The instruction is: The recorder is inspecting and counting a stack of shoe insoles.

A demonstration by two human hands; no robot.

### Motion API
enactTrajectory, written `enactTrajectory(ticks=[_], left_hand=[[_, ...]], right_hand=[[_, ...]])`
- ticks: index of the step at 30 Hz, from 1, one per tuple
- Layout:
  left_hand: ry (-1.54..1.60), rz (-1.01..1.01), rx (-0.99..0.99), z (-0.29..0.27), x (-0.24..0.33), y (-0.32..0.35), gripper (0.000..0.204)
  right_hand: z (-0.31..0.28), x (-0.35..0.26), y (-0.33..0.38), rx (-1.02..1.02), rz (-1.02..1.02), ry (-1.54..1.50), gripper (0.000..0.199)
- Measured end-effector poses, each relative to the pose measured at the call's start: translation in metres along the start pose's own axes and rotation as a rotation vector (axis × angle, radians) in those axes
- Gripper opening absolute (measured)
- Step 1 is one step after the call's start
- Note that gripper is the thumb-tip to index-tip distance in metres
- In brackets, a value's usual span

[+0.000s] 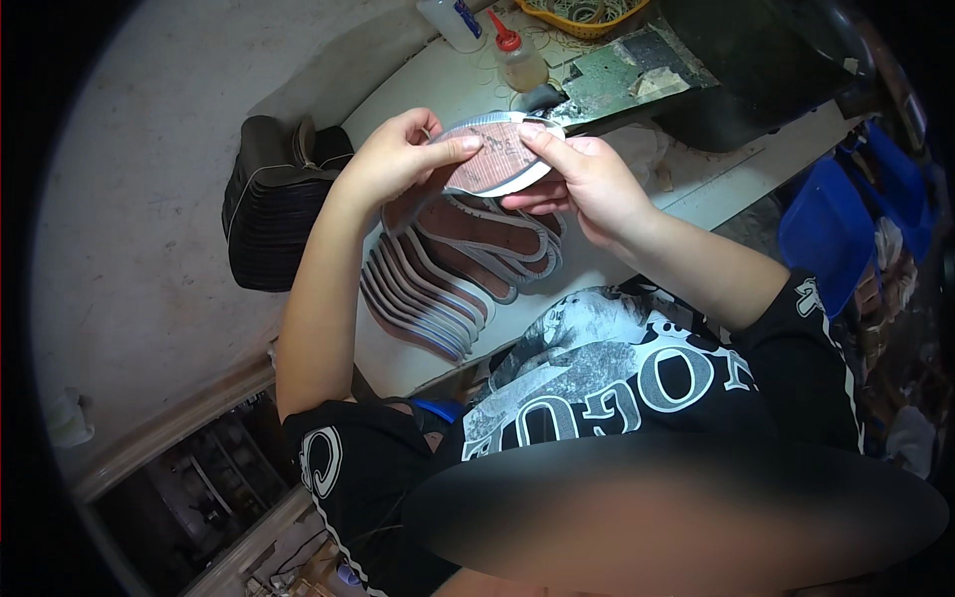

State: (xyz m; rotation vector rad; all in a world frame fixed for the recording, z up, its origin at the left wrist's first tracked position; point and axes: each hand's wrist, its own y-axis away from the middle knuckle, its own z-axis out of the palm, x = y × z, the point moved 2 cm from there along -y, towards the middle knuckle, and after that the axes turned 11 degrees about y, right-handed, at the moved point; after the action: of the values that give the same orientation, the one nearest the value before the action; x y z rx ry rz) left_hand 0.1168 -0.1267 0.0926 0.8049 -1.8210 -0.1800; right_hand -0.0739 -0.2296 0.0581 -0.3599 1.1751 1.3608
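Above the work table (609,264) I hold a shoe insole (497,167), reddish-brown and finely ribbed, with a pale strip along its edge. My left hand (398,159) grips its left side, thumb flat on the ribbed face. At the other end my right hand (589,181) pinches the rim, the thumb on top and the fingers beneath. Directly below lie several similar insoles (477,239) with whitish rims, piled loosely. Nearer to me, a row of them (423,303) leans over in an overlapping fan. Part of the held insole hangs in shadow by my left wrist.
A bundle of dark soles (274,214) tied with string stands against the wall at left. Behind my hands are a red-capped glue bottle (522,65), a white bottle (451,20), a yellow basket (582,27) and a stained green board (637,80). Blue bins (831,229) stand at right.
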Motion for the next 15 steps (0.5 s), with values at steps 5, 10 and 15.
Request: enactTrajectory(ticks=[5,10,15], left_hand=[[-0.017,-0.014,0.037,0.005,0.006,0.011,0.05],[-0.018,-0.071,-0.027,-0.011,-0.005,0.003,0.045],[0.076,-0.1,-0.015,0.002,-0.006,0.009,0.037]], right_hand=[[-0.004,0.002,-0.011,-0.019,-0.045,0.092,0.041],[0.005,0.002,-0.021,-0.047,-0.057,0.085,0.043],[-0.004,0.006,-0.029,-0.084,-0.089,0.112,0.041]])
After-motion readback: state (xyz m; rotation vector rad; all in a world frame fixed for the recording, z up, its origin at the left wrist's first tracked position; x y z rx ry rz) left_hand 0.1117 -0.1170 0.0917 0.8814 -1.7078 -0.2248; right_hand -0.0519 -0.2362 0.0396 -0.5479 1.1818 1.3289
